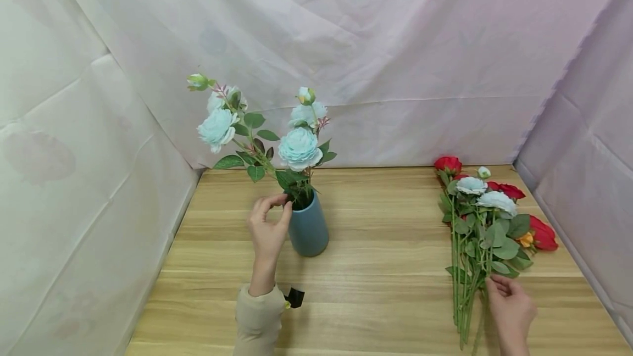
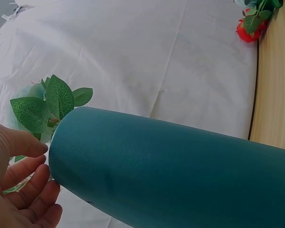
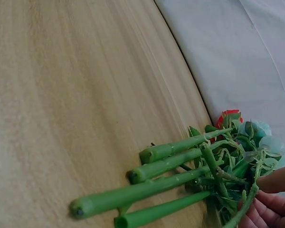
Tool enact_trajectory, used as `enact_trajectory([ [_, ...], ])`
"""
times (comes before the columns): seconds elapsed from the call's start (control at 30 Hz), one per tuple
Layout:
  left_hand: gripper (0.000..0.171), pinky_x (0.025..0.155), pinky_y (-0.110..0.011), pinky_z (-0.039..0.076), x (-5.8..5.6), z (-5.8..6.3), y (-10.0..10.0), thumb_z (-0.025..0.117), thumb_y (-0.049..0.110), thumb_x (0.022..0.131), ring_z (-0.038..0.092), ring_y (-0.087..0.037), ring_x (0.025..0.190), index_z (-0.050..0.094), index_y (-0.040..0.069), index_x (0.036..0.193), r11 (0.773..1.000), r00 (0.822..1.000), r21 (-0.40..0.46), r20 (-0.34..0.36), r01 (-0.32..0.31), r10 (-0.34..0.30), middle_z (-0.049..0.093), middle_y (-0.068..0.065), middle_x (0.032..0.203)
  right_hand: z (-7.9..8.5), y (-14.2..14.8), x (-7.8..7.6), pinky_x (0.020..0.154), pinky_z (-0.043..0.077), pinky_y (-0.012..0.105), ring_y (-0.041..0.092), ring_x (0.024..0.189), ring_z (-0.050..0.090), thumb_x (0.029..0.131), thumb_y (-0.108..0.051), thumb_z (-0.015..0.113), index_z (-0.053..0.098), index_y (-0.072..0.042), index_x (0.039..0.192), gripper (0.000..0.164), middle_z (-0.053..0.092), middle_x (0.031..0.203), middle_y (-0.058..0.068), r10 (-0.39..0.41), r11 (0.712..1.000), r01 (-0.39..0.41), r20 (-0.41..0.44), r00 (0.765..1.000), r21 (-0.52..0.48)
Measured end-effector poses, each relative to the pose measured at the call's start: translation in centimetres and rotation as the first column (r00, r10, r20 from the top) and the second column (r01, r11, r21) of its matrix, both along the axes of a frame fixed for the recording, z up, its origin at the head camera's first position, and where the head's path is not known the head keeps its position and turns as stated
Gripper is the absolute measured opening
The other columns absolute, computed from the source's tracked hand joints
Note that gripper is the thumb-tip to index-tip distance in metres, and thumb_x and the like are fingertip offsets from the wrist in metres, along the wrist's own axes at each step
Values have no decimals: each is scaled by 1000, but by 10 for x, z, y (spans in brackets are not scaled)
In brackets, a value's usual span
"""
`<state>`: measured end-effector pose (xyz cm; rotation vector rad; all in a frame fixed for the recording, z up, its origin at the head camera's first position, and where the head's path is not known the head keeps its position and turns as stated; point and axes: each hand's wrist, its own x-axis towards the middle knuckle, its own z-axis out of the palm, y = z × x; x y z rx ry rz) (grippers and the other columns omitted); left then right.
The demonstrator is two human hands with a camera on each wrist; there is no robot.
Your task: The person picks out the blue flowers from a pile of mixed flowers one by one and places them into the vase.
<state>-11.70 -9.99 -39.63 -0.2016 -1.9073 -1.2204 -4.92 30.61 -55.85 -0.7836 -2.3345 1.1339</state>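
Observation:
A blue vase point(image 1: 309, 229) stands upright on the table, holding light blue flowers point(image 1: 299, 149) with green leaves, buds and stems that lean left and up. At the left of the vase's mouth is my left hand point(image 1: 269, 221), its thumb and fingertips right at the rim. In the left wrist view the fingers point(image 2: 31, 192) are loosely bent with a gap to the thumb. My right hand point(image 1: 511, 306) pinches a green flower stem point(image 3: 247, 204) between thumb and fingers, at the lower right of a pile of flowers point(image 1: 475, 235) lying on the table.
Red flowers point(image 1: 543, 233), light blue ones point(image 1: 497, 202) and a small orange one point(image 1: 526, 239) make up the pile. A small black piece point(image 1: 295, 298) shows beside my left sleeve point(image 1: 259, 317). Pale cloth point(image 1: 346, 59) hangs behind the wooden table point(image 1: 381, 268) and at both sides.

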Motion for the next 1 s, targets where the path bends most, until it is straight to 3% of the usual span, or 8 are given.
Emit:
enact_trajectory([
  [0.37,14,71,-35,49,5,-2,-1,69,-19,70,58,-34,73,66,-12,82,1000,1000,18,20,0,-1,63,-23,78,-4,6,-3,46,32,12,-18,44,34,84,-14,68,70,8,90,23,60,55,-4,15,997,-22,88,996,76],
  [0.57,12,71,-39,48,8,2,1,68,-19,71,58,-34,74,66,-12,82,1000,1000,27,22,4,-5,62,-24,79,-3,8,-4,46,31,15,-13,45,35,87,-16,65,69,8,92,25,63,59,6,19,997,-28,129,991,69],
  [0.7,13,72,-33,48,10,2,1,67,-20,70,58,-34,74,65,-13,81,999,1000,32,8,14,-14,62,-24,78,-2,9,-7,46,31,16,-10,46,37,87,-15,64,69,9,91,25,63,61,9,26,996,-37,133,991,78],
  [1.0,9,76,-26,47,6,-24,-2,70,-10,76,59,-23,78,68,-7,85,992,995,88,28,95,-98,65,-14,82,-2,7,-9,46,31,14,-16,46,32,86,-12,65,68,9,89,22,64,66,17,25,993,-35,92,995,109],
])
